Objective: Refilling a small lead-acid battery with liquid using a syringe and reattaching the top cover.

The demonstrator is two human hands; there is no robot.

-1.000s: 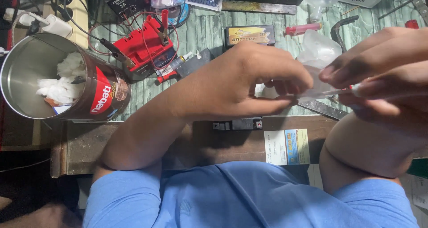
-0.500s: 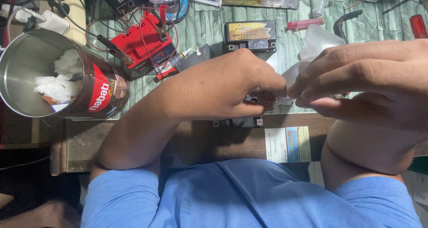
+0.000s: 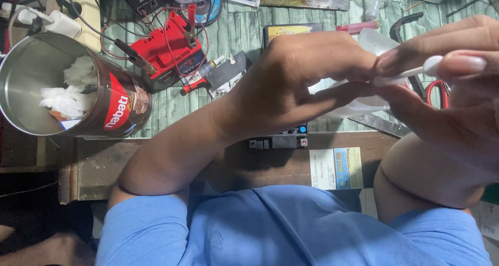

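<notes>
Your bent forearms meet above the bench edge. Your left hand [image 3: 306, 84] curls closed on a thin white plastic stick [image 3: 416, 71], and your right hand [image 3: 442, 94] pinches its rounded end. Beyond sits a translucent plastic bottle [image 3: 371, 42].

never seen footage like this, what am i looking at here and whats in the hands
This is one picture from a camera worn on a person's head, looking down at their own two bare hands above a cluttered workbench; the blue at the bottom is their shirt. The left hand and right hand meet and pinch a small white stick-like piece between the fingertips; what it is exactly is hard to tell. Under them sits a clear plastic bottle. On the bench: a red battery with clip leads, red-handled scissors, and at the left a metal tin holding white wadding.
</notes>
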